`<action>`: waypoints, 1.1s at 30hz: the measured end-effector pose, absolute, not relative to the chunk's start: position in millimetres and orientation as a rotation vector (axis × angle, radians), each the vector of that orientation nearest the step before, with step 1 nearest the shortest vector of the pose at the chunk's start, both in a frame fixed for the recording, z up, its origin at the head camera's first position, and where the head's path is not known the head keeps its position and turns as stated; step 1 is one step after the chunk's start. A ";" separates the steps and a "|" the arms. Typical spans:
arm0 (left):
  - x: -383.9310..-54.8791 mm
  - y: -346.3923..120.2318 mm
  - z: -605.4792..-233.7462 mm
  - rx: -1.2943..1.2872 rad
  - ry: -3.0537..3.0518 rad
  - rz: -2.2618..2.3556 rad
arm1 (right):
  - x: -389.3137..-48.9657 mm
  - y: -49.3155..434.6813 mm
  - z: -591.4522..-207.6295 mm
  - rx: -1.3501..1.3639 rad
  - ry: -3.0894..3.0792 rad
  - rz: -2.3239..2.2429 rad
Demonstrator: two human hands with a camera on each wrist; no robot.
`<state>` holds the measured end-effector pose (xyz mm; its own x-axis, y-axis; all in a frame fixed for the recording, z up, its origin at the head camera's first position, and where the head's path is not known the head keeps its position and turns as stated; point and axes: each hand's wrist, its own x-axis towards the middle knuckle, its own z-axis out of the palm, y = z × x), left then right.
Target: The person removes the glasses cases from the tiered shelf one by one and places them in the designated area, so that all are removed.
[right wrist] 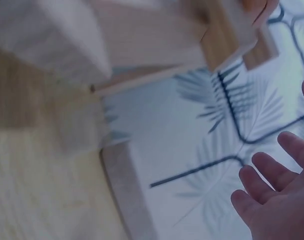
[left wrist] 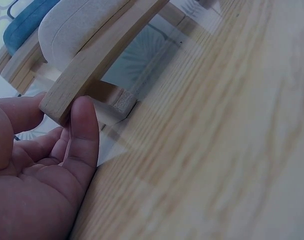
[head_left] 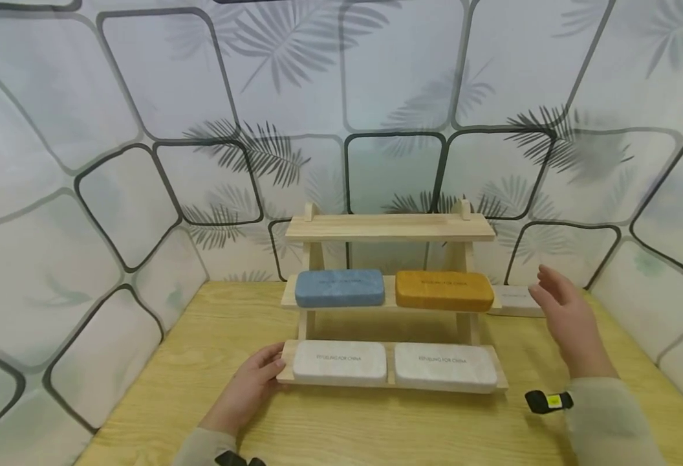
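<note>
A three-tier wooden display stand (head_left: 389,226) stands on the table. My left hand (head_left: 251,382) pinches the left end of its bottom shelf (left wrist: 67,97), with thumb and fingers on either side of the board. Two white glasses cases (head_left: 339,364) (head_left: 446,367) lie side by side on that shelf. On the middle shelf sit a blue glasses case (head_left: 339,288) and an orange glasses case (head_left: 444,290). To the right of the stand my right hand (head_left: 568,323) is raised with nothing in it, fingers loosely extended. Nearest to it is another white case (head_left: 516,301), partly hidden behind the stand.
The wood-grain table (head_left: 202,343) is bordered by patterned fabric walls (head_left: 295,84) at the back and both sides. The top shelf has two small upright wooden end pieces (head_left: 310,211). A black strap with a yellow tag (head_left: 551,401) is on the right sleeve.
</note>
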<state>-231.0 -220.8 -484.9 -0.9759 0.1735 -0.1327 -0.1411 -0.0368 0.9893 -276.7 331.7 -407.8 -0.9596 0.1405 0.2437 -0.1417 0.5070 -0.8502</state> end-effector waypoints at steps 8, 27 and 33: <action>-229.7 -222.5 -484.6 0.084 1.964 2.142 | -267.5 301.0 -387.7 0.240 -2.477 1.295; -231.2 -221.7 -482.9 0.077 1.978 2.119 | -263.3 265.0 -387.0 0.467 -2.549 1.187; -231.6 -223.2 -485.5 0.049 1.994 2.113 | -264.7 260.0 -393.4 0.487 -2.584 1.052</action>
